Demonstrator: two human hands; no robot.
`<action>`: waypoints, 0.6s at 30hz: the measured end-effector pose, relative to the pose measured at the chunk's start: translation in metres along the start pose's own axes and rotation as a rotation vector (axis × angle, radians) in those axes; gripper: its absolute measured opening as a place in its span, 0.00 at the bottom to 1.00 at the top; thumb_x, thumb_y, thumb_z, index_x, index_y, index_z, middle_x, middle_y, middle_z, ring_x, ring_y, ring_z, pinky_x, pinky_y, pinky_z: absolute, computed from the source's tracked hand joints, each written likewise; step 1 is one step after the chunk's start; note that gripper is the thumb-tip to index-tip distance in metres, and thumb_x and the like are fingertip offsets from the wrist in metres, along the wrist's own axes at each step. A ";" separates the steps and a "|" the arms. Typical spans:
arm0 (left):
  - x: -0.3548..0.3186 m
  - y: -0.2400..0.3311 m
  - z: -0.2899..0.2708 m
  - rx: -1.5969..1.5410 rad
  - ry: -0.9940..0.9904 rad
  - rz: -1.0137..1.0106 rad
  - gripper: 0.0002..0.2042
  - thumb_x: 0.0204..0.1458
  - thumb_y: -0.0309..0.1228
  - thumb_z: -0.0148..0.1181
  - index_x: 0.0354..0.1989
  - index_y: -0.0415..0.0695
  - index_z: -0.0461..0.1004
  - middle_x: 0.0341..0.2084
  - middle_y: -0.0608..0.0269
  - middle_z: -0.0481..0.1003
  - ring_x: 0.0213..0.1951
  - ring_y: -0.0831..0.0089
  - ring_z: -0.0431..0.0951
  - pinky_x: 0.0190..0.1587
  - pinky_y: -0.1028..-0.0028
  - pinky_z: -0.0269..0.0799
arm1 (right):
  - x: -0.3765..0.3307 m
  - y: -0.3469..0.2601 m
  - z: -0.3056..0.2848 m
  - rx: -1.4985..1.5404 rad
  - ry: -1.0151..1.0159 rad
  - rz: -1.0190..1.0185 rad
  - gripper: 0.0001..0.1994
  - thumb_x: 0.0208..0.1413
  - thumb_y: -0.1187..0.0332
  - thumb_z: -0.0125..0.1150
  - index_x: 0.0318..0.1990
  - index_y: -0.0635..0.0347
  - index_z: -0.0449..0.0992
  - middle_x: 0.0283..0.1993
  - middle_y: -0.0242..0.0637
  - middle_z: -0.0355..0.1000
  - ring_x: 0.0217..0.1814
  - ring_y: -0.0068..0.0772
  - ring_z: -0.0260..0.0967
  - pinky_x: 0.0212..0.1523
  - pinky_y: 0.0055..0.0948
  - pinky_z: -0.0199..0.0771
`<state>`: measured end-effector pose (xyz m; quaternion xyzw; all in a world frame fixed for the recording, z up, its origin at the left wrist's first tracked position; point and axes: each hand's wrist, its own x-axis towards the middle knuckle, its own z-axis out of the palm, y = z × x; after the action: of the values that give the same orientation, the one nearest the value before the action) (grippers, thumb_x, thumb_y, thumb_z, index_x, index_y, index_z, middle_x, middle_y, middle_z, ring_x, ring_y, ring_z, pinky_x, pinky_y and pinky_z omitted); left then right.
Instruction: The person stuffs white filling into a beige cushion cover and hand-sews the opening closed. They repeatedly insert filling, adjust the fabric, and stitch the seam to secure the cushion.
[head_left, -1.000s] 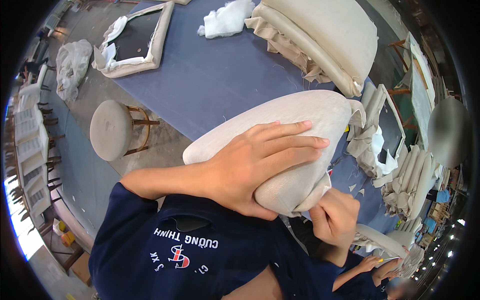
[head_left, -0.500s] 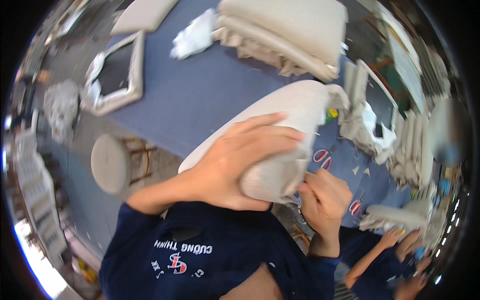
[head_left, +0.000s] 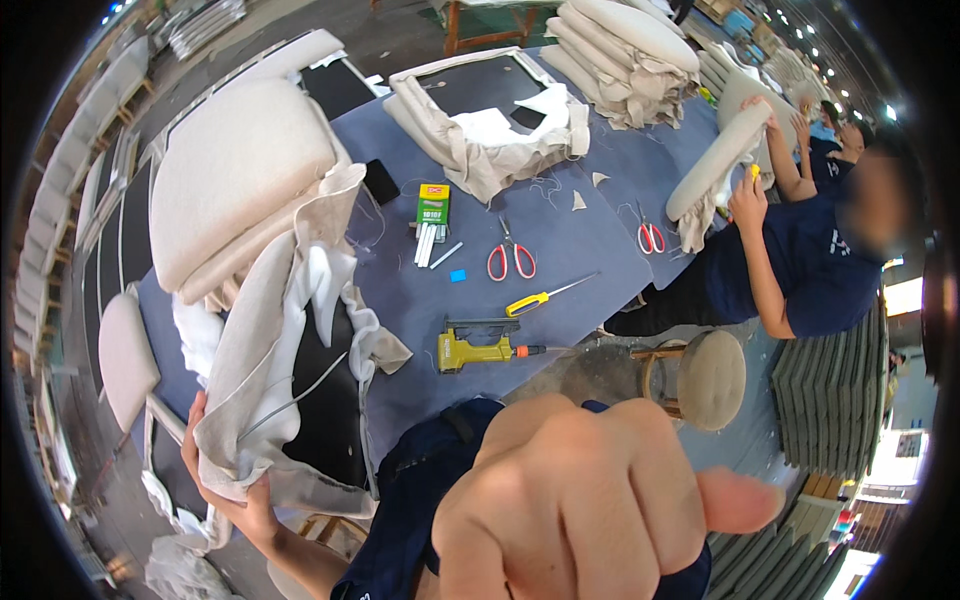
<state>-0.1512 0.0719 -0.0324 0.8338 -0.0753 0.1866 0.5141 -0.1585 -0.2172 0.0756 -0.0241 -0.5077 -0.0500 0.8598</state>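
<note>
At the lower left, my left hand grips the near end of a chair cushion with beige fabric, white padding and a black underside. A thin pale strand lies across that underside. Very close to the camera, my right hand is a closed fist with its thumb sticking out to the right. The inside of the fist is hidden. Beyond it on the table lie a yellow-green staple gun, a yellow-handled pointed tool and red-handled scissors.
The blue-covered table bears stacked beige cushions, a partly covered frame, a green-and-yellow box, a black phone and second scissors. A co-worker handles another cushion at right. A round stool stands nearby.
My view has swung to the right. The cushion has gone from upright before me to the left, fabric turned underside up. My right hand has left its edge and risen toward the camera.
</note>
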 end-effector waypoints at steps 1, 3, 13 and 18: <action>0.001 -0.001 0.000 0.012 0.000 -0.004 0.49 0.42 0.58 0.69 0.67 0.33 0.62 0.67 0.41 0.64 0.68 0.51 0.65 0.71 0.53 0.55 | 0.001 -0.002 -0.002 -0.064 -0.048 0.003 0.30 0.75 0.50 0.38 0.15 0.48 0.54 0.15 0.27 0.49 0.13 0.26 0.51 0.32 0.35 0.60; 0.002 -0.005 0.001 -0.031 -0.010 0.006 0.50 0.42 0.59 0.69 0.67 0.33 0.62 0.67 0.41 0.64 0.68 0.51 0.65 0.71 0.53 0.55 | 0.002 -0.005 -0.001 -0.136 -0.076 -0.015 0.32 0.75 0.47 0.34 0.14 0.46 0.48 0.15 0.24 0.44 0.11 0.25 0.44 0.23 0.32 0.50; -0.001 -0.007 0.002 0.011 0.013 0.032 0.51 0.41 0.60 0.70 0.67 0.33 0.62 0.67 0.42 0.64 0.68 0.51 0.65 0.71 0.53 0.56 | 0.007 0.029 0.014 -0.096 0.025 -0.364 0.33 0.75 0.54 0.43 0.11 0.48 0.50 0.12 0.23 0.42 0.09 0.24 0.46 0.35 0.36 0.72; -0.002 -0.008 0.000 0.013 0.023 0.031 0.52 0.41 0.62 0.70 0.68 0.33 0.62 0.67 0.42 0.64 0.67 0.51 0.66 0.70 0.53 0.56 | 0.016 0.012 0.018 -0.049 0.074 -0.099 0.34 0.75 0.53 0.43 0.11 0.48 0.49 0.12 0.24 0.42 0.09 0.25 0.45 0.37 0.36 0.73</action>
<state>-0.1504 0.0751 -0.0402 0.8336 -0.0809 0.2047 0.5065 -0.1650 -0.2051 0.0982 -0.0182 -0.4749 -0.1057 0.8735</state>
